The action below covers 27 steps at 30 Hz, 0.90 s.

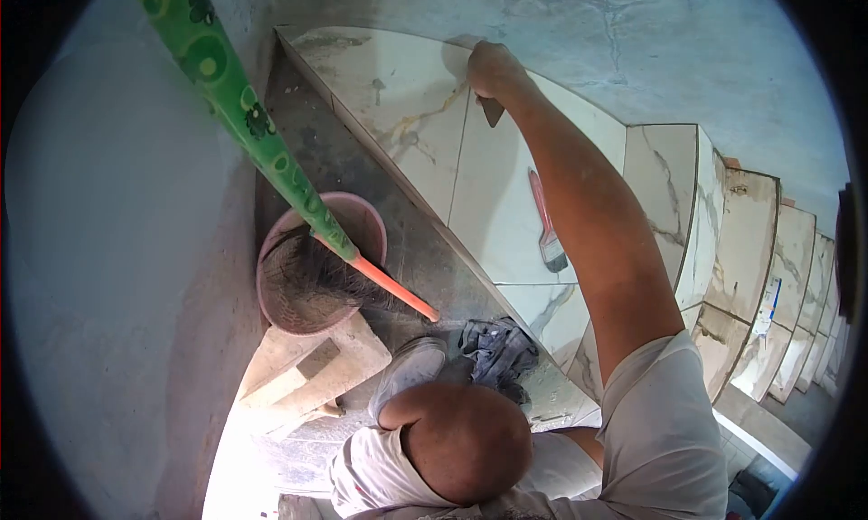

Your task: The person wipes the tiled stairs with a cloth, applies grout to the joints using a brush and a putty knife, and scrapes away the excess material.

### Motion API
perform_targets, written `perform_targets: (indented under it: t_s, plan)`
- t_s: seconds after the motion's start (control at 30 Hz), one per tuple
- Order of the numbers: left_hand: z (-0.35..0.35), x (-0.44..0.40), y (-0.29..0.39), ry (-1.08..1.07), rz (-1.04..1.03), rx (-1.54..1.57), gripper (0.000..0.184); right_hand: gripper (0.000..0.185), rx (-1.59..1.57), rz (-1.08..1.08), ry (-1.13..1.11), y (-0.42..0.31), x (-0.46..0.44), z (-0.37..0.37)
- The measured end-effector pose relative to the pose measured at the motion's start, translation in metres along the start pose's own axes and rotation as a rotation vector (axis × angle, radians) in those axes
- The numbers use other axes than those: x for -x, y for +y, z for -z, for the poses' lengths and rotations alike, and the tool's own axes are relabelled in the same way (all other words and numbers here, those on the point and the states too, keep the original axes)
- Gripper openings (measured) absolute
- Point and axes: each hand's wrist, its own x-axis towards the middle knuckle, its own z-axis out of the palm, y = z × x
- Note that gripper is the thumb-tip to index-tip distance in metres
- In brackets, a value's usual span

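Observation:
My right hand (495, 71) reaches far forward to the back edge of the white marbled tiles (407, 131), where they meet the wall. Its fingers are closed around a small tool with a dark, tapering blade (492, 112); the rest of that tool is hidden in the fist, so its exact kind is unclear. On the tile beside my forearm lies a paintbrush (546, 222) with a red handle and dark bristles. My left hand is out of sight.
A pink bucket (383, 235) with dark contents stands left, near a green patterned pole (244, 113) with an orange end. Below are a pale wooden block (362, 348) and a dark cloth (497, 348). Tiled steps (741, 240) descend at right; a wall (561, 23) bounds the far side.

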Motion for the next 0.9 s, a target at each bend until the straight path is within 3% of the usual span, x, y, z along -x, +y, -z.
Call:
perform_targets:
  t_s: [0.07,0.13,0.23,0.37,0.43,0.53,0.57,0.6,0.63,0.67,0.73,0.8,0.87,0.9]
  plan:
    - [0.000,0.000,-0.001,-0.007,0.006,0.002,0.073,0.020,0.130,0.062,0.008,-0.001,0.003,-0.009]
    - [0.001,-0.001,-0.002,-0.013,0.007,0.004,0.073,0.018,-0.100,-0.041,0.070,-0.003,0.018,-0.015]
    - [0.003,-0.003,-0.003,-0.017,0.004,-0.001,0.073,0.019,-0.003,-0.007,0.038,0.002,0.004,-0.036]
    - [0.003,-0.005,-0.005,-0.031,0.009,-0.007,0.073,0.019,-0.060,-0.088,0.025,-0.020,0.051,-0.037]
    - [0.002,-0.006,-0.006,-0.037,0.012,-0.004,0.073,0.020,-0.268,-0.174,0.052,-0.021,0.076,-0.053]
    - [0.002,-0.005,-0.008,-0.044,0.023,0.004,0.074,0.026,0.112,0.245,-0.131,-0.020,0.109,-0.075]
    - [0.002,-0.005,-0.008,-0.048,0.026,0.008,0.074,0.029,-0.222,-0.107,0.007,-0.034,0.136,-0.078]
    - [0.001,-0.004,-0.009,-0.048,0.027,0.011,0.074,0.030,-0.053,0.021,-0.341,-0.030,0.147,-0.083]
    - [0.001,-0.004,-0.009,-0.047,0.028,0.016,0.074,0.027,-0.085,0.168,-0.342,-0.035,0.172,-0.099]
    - [0.001,-0.005,-0.009,-0.048,0.031,0.024,0.074,0.022,-0.145,0.058,-0.486,-0.051,0.200,-0.088]
    - [0.003,0.000,-0.009,-0.040,0.038,0.022,0.074,0.019,-0.135,0.142,-0.456,-0.043,0.209,-0.094]
    - [0.005,0.002,-0.009,-0.044,0.038,0.023,0.074,0.016,-0.388,0.026,-0.095,-0.026,0.206,-0.083]
    - [0.007,0.002,-0.008,-0.046,0.039,0.029,0.074,0.013,-0.512,-0.060,0.085,-0.002,0.162,-0.066]
    - [0.007,0.002,-0.009,-0.043,0.041,0.026,0.074,0.014,-0.794,-0.148,0.028,0.004,0.143,-0.053]
